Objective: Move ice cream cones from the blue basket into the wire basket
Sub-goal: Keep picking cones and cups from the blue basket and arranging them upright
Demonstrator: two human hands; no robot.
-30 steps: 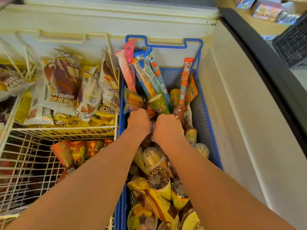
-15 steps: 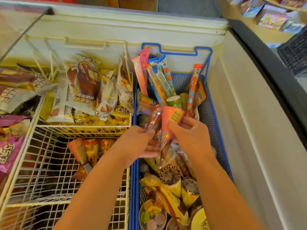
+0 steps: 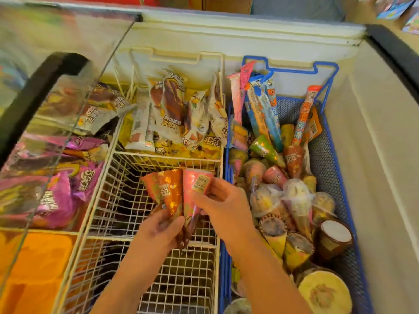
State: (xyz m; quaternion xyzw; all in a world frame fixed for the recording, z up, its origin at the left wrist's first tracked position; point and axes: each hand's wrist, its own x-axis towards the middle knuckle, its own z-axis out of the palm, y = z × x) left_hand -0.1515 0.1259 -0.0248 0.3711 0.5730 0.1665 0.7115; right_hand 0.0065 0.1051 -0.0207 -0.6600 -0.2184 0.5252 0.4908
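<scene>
Both of my hands hold wrapped ice cream cones over the white wire basket [image 3: 108, 177], wide ends pointing away from me. My left hand [image 3: 158, 227] grips the tips of the orange and brown foil cones [image 3: 166, 189]. My right hand [image 3: 224, 207] holds a pink cone [image 3: 195, 184] with a barcode label, pressed against the orange ones. The blue basket [image 3: 328, 159] stands to the right, filled with several more cones [image 3: 274, 175], clear-lidded cones and tubs.
Long ice pop tubes [image 3: 263, 109] stand at the back of the blue basket. White and brown ice cream bags [image 3: 174, 114] fill the wire basket's far compartment. Purple bags [image 3: 59, 189] lie under a sliding glass lid [image 3: 52, 91] on the left. The freezer wall [image 3: 381, 177] rises on the right.
My hands lifted the cones out of the blue basket and carried them left, so they now hang over the wire basket. The view has swung left, revealing the glass lid.
</scene>
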